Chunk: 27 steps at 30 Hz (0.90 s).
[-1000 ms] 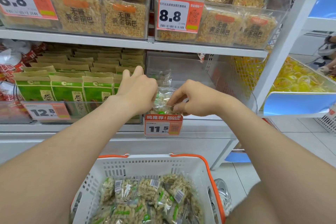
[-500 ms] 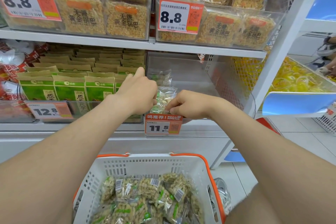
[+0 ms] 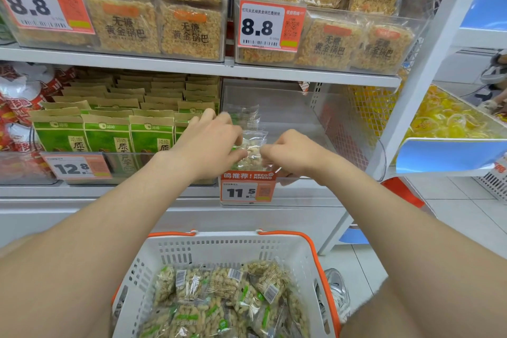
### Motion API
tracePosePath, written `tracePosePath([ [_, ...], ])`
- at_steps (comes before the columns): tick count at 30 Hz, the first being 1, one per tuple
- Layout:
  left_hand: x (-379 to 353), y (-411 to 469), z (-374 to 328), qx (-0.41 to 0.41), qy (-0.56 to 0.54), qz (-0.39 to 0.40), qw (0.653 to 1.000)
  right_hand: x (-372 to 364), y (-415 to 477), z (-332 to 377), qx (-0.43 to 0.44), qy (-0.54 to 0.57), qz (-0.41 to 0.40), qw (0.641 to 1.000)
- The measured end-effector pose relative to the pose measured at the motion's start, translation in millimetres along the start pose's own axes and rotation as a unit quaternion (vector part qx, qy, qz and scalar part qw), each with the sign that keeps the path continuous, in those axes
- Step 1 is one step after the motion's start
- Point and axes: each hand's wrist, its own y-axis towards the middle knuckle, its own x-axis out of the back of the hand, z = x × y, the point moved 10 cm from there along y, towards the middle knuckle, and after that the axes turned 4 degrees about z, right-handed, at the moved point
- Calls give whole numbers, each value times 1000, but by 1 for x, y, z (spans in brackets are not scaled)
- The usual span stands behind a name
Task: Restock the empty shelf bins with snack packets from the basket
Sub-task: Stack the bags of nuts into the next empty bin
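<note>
1. Left hand (image 3: 208,143) and right hand (image 3: 290,152) both pinch one clear snack packet (image 3: 251,149), held upright at the front of the clear shelf bin (image 3: 288,107)
2. Another packet seems to stand behind it, though glare blurs it
3. The white basket (image 3: 219,250) below holds many more packets

Both hands reach into a clear shelf bin (image 3: 288,107) on the middle shelf. The left hand (image 3: 211,143) and right hand (image 3: 290,151) each pinch a side of a clear peanut packet (image 3: 251,149) standing upright at the bin's front left, just above an orange 11.5 price tag (image 3: 248,188). Green seed bags (image 3: 107,137) fill the neighbouring bin to the left. Below, a white basket (image 3: 219,250) with orange handles holds many more peanut packets (image 3: 225,296).
</note>
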Motion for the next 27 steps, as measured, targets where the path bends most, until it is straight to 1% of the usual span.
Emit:
tracePosePath([
  [1,6,-3,0,2,-11,-18,1000,4,-1,2,-3,-30,-23,999],
  [2,12,-5,1,7,-11,-40,999,4,0,2,-13,-58,-23,998],
  [4,26,-13,1,22,8,-84,996,-11,1,-3,-56,-75,39,995],
  [6,33,-22,4,44,-29,-92,994,-24,3,-8,-90,-65,96,989],
  [8,28,-30,11,87,-85,-60,991,-23,5,-11,-107,-64,116,985],
  [9,22,-33,13,109,-93,-42,989,-22,5,-13,-118,-65,129,982],
  [11,17,-40,16,147,-88,-28,985,-25,2,-18,-135,-69,174,973],
  [13,16,-44,21,172,-79,-27,982,-30,-1,-18,-129,-51,202,969],
  [15,6,-43,23,172,-112,8,979,-32,2,-13,-98,-24,196,975],
  [17,-8,-40,25,168,-185,50,967,-33,6,-9,-77,2,178,981],
  [19,-19,-39,29,184,-258,78,945,-34,10,-6,-69,20,168,983],
  [22,-23,-39,32,206,-349,103,908,-32,16,-2,-59,9,159,985],
  [24,-22,-39,32,211,-359,110,903,-38,17,-3,-71,5,176,982],
  [27,-21,-40,30,205,-346,105,909,-48,15,-5,-87,-61,197,975],
])
